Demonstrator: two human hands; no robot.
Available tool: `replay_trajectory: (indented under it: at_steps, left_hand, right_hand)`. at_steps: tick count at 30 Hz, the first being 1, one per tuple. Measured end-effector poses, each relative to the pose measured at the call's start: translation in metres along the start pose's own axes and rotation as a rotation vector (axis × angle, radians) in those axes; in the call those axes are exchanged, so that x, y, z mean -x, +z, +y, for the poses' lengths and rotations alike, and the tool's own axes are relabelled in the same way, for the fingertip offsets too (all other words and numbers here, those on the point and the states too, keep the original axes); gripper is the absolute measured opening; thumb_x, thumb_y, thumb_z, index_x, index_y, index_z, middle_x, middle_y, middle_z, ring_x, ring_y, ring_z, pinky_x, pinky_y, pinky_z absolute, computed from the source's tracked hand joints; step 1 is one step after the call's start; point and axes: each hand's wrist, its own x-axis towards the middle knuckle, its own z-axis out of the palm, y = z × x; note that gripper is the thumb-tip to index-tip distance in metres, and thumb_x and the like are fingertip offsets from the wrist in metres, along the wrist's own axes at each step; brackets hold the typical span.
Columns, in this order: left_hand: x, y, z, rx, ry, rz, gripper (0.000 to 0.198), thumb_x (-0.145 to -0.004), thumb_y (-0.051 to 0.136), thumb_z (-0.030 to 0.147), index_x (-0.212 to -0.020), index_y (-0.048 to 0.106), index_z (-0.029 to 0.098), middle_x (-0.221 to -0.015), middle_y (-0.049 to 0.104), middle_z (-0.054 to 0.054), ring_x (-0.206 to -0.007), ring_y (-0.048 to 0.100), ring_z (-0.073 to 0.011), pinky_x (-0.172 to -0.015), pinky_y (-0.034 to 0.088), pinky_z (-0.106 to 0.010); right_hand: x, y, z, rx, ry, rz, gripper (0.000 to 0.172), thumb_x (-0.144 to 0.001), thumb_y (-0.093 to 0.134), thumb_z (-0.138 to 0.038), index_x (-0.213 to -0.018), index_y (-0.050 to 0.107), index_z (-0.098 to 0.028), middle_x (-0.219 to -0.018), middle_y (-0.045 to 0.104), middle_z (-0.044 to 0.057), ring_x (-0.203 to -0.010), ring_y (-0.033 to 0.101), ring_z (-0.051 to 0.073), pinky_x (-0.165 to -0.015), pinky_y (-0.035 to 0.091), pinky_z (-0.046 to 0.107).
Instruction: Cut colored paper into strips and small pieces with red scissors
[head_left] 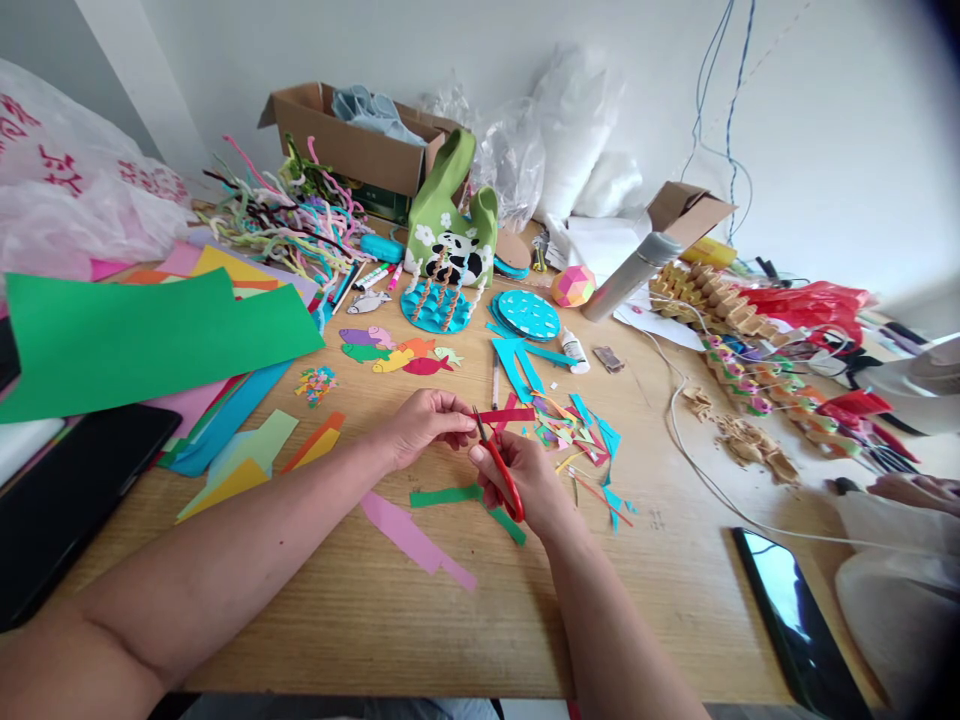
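Observation:
My left hand pinches one end of a narrow red paper strip above the middle of the table. My right hand grips red-handled scissors, whose blades point up and left and meet the strip beside my left fingertips. Below my hands lie green paper strips and a pink paper piece. Small coloured scraps are scattered just right of the strip. Beyond my hands are several coloured paper fish and a small pile of tiny paper bits.
Coloured sheets topped by green paper fill the left side, near a black device. A panda bag, blue discs and a grey bottle stand behind. At right are a cable, wood shavings and a phone.

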Motion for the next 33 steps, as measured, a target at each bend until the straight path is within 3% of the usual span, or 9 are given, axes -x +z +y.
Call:
replay_trajectory:
  at_steps: [33]
  left_hand:
    - [-0.0018, -0.0001, -0.0030, 0.054, -0.018, 0.018, 0.019, -0.062, 0.075, 0.025, -0.070, 0.066, 0.011, -0.066, 0.067, -0.004, -0.056, 0.059, -0.0109, -0.062, 0.046, -0.026]
  right_hand:
    - [0.0006, 0.0008, 0.0000, -0.023, -0.066, -0.005, 0.041, -0.070, 0.073, -0.055, -0.065, 0.053, -0.019, -0.050, 0.053, -0.004, -0.037, 0.055, 0.013, -0.034, 0.038, 0.022]
